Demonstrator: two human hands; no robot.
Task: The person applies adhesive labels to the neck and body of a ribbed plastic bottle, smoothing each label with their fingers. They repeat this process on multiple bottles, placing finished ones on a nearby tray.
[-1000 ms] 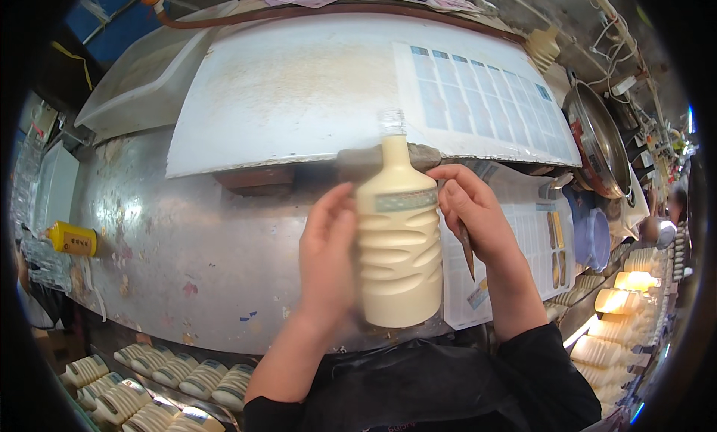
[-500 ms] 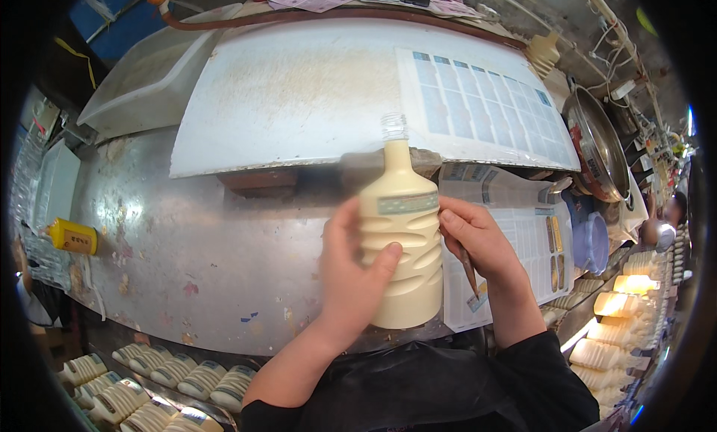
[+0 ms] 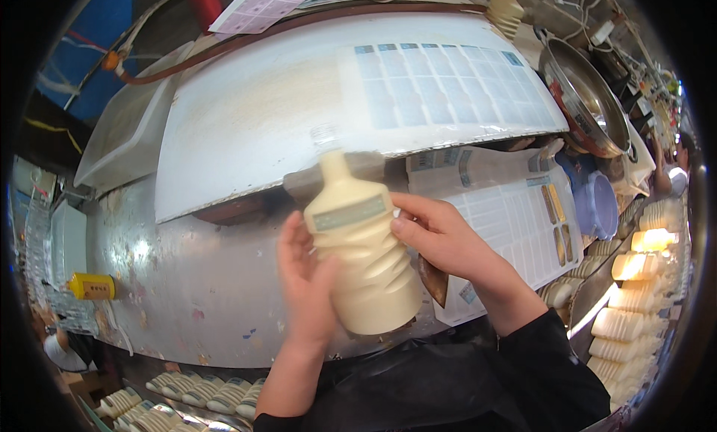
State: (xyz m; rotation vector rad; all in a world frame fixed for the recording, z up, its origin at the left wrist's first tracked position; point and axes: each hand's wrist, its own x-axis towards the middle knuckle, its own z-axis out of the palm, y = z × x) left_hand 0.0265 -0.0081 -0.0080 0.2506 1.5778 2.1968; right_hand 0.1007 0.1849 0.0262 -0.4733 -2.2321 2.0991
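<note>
A cream-coloured plastic bottle (image 3: 373, 283) with wavy ridges and a clear threaded neck is tilted to the left in front of me. A blue-green patterned strip (image 3: 349, 212) runs across its shoulder. My left hand (image 3: 310, 283), smeared by motion, holds the bottle's left side with its thumb over the front. On the right, the fingertips of my right hand (image 3: 441, 234) touch the shoulder by the strip's end. That hand also grips a brown pointed tool (image 3: 434, 281), its tip down; whether it is tweezers I cannot tell.
A white board (image 3: 254, 111) carrying a label sheet (image 3: 441, 85) is raised over the metal table (image 3: 194, 283). More label sheets (image 3: 500, 223) lie at right. Around stand a yellow bottle (image 3: 92, 286), a metal pan (image 3: 586, 96), a purple basin (image 3: 597, 208) and rows of cream bottles (image 3: 627, 305).
The bottle has gone from upright to tilted left, and both hands have moved with it. The tool in my right hand has turned, showing a broader side. The whole view has shifted.
</note>
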